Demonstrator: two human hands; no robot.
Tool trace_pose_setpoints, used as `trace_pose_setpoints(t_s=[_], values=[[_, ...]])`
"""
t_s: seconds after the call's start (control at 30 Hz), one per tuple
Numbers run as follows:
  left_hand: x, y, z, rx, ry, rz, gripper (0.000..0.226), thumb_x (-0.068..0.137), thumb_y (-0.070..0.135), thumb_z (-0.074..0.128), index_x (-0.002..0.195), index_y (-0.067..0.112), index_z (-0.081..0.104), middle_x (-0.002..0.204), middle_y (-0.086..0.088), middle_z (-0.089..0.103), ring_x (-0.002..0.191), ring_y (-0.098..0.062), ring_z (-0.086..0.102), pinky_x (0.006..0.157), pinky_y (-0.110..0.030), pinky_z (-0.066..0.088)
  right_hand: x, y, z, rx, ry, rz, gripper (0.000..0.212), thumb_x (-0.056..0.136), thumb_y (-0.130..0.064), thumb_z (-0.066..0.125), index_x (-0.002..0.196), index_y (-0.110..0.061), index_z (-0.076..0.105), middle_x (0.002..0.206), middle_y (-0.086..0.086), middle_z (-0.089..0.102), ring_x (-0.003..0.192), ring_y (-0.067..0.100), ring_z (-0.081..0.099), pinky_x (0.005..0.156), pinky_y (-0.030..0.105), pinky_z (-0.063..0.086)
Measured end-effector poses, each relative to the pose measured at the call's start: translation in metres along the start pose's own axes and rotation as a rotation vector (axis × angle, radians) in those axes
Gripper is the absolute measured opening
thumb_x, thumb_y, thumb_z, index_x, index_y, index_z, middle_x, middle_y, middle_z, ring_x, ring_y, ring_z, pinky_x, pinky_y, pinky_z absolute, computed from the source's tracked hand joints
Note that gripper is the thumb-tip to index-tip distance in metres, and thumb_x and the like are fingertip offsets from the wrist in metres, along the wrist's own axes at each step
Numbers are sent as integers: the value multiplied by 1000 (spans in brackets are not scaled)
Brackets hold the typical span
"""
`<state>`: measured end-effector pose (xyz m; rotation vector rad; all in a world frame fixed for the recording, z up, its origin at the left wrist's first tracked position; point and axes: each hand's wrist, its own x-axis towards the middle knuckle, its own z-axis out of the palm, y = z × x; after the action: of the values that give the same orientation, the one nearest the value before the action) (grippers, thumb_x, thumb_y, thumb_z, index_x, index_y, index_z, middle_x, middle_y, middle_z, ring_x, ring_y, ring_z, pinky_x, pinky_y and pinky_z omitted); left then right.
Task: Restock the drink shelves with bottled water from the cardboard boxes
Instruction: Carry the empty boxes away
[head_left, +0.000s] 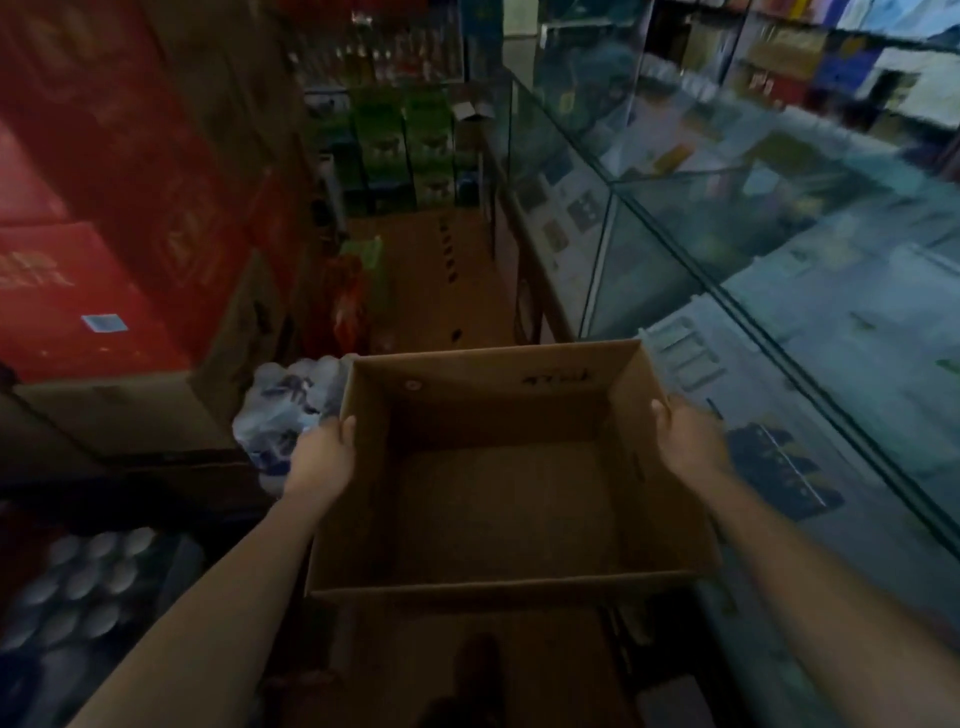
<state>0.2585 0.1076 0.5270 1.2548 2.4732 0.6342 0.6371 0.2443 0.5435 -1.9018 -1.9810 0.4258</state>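
An open brown cardboard box (498, 499) is held in front of me over a narrow aisle; its inside looks bare. My left hand (324, 449) grips its left wall, thumb over the rim. On the opposite wall my right hand (688, 439) holds the box the same way. A shrink-wrapped pack of water bottles (285, 410) lies just left of the box, partly hidden behind it and my left hand.
A glass display counter (779, 270) runs along the right. Red cartons (104, 223) are stacked on the left, with white bottle caps (78, 587) at the lower left. Green boxes and shelves of bottles (395, 145) stand at the aisle's far end.
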Motion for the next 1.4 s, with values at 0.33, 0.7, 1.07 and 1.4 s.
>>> trace_pose_setpoints(t_s=[0.33, 0.7, 1.07, 1.4], values=[[146, -5, 98, -29, -76, -216, 30, 103, 30, 31, 94, 8, 49, 82, -11, 54, 75, -25, 54, 68, -36, 37, 150, -9, 121, 93, -160, 92, 33, 103, -23, 35, 109, 1, 56, 93, 19, 60, 89, 31, 60, 71, 31, 35], [251, -97, 297, -65, -196, -411, 31, 102, 36, 29, 98, 11, 48, 85, -12, 59, 76, -32, 60, 72, -40, 48, 234, 72, 338, 36, -324, 136, 32, 101, -25, 39, 117, -1, 52, 79, 20, 60, 55, 24, 53, 47, 26, 29], [302, -214, 445, 131, -211, -450, 39, 103, 27, 29, 117, -4, 47, 114, -36, 55, 103, -52, 53, 87, -46, 42, 250, 120, 532, 35, -492, 235, 35, 102, -29, 37, 115, 1, 49, 93, 24, 58, 82, 39, 58, 66, 33, 35], [316, -251, 482, 141, -163, -511, 41, 103, 22, 32, 114, -14, 50, 116, -40, 53, 107, -54, 51, 91, -46, 40, 251, 126, 592, -61, -632, 203, 38, 102, -23, 36, 125, 6, 44, 105, 29, 58, 89, 42, 58, 65, 32, 36]])
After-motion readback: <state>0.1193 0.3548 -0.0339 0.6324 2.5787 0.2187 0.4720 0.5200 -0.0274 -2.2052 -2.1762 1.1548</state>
